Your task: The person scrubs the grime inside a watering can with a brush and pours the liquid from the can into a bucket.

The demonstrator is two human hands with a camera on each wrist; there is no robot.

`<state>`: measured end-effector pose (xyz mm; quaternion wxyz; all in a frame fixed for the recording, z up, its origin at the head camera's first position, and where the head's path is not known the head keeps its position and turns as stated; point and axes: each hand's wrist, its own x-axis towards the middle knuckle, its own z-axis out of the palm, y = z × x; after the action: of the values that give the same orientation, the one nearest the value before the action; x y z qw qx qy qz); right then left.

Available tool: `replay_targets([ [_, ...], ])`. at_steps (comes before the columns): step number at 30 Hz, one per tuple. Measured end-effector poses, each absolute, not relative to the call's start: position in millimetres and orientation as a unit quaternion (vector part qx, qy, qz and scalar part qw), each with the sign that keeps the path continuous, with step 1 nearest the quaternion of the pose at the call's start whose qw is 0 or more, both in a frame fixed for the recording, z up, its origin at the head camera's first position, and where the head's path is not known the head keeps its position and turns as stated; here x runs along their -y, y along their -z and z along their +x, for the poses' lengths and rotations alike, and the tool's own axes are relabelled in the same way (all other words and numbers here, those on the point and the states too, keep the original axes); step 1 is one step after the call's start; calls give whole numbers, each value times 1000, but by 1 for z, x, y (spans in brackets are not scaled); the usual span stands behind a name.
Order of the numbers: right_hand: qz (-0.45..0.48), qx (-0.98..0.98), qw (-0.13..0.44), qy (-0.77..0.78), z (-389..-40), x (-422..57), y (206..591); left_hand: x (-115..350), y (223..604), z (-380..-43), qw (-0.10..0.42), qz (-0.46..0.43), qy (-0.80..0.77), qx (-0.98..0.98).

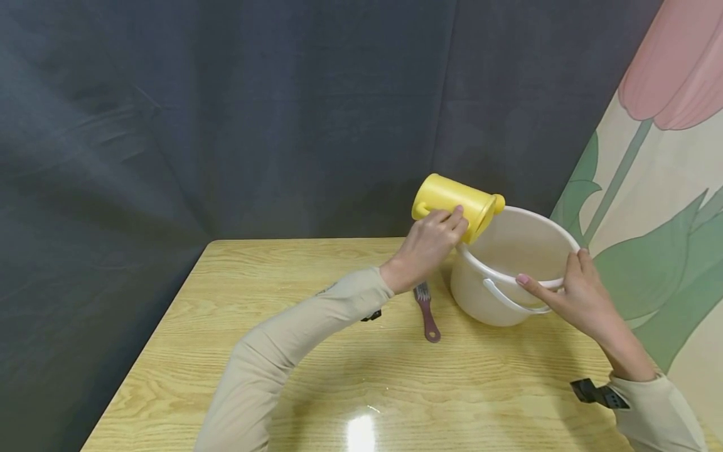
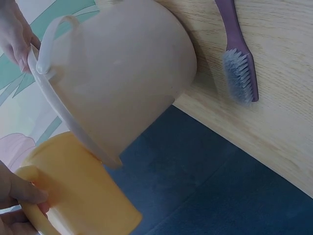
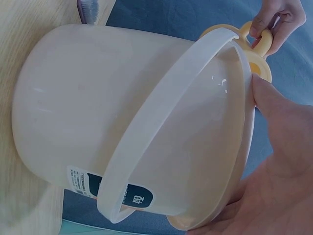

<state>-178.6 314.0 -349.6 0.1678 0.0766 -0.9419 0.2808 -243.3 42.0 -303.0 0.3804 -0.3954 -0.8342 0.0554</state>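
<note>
My left hand (image 1: 425, 248) grips the handle of a yellow pitcher (image 1: 450, 196). The pitcher lies tipped on its side, its mouth end at the left rim of a cream plastic bucket (image 1: 480, 298). On the bucket's right side, my right hand (image 1: 587, 301) holds the rim, thumb on the near part and fingers farther round. In the right wrist view, the bucket's white carrying handle (image 3: 146, 117) hangs down across its side, near a dark printed label (image 3: 139, 196). I cannot see any liquid leaving the pitcher, and the bucket's bottom is hidden.
A purple-handled brush (image 1: 427, 317) with pale bristles lies left of the bucket on the light wooden table (image 1: 271, 295). Behind the table hangs a dark curtain (image 1: 282, 125). To the right stands a wall painted with a tulip (image 1: 672, 69). Small glossy spots mark the near tabletop.
</note>
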Motion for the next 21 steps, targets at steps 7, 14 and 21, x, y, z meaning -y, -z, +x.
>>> replay_targets([
  [7, 75, 943, 164, -278, -179, -313, 350, -43, 304, -242, 385, -394, -79, 831],
  [14, 74, 943, 160, -281, -180, -312, 350, -42, 304, -242, 390, -394, -79, 828],
  [21, 74, 945, 161, -276, -180, -312, 351, -42, 304, -242, 389, -391, -75, 831],
])
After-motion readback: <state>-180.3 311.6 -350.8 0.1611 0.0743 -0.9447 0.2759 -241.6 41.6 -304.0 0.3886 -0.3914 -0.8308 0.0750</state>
